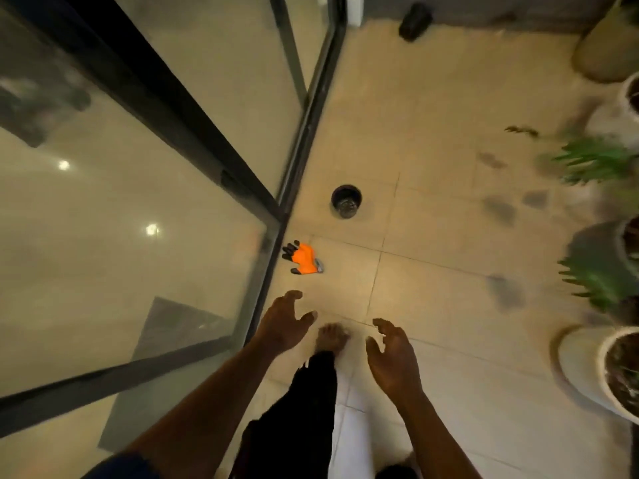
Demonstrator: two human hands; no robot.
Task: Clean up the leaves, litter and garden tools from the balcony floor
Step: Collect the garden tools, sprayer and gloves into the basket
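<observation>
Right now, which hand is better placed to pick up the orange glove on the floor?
Probably left. The left hand is open and nearest the orange glove by the glass door; the right hand, also open, is farther away.

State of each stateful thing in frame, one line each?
left hand, open, empty
right hand, open, empty
orange glove, lying on floor beside door frame, untouched
small black pot, upright on floor
white planter, upright, holding soil

place: home balcony | cues: tiled floor (432, 115), glass sliding door (193, 108), potted plants (598, 160) (blurred)
</observation>
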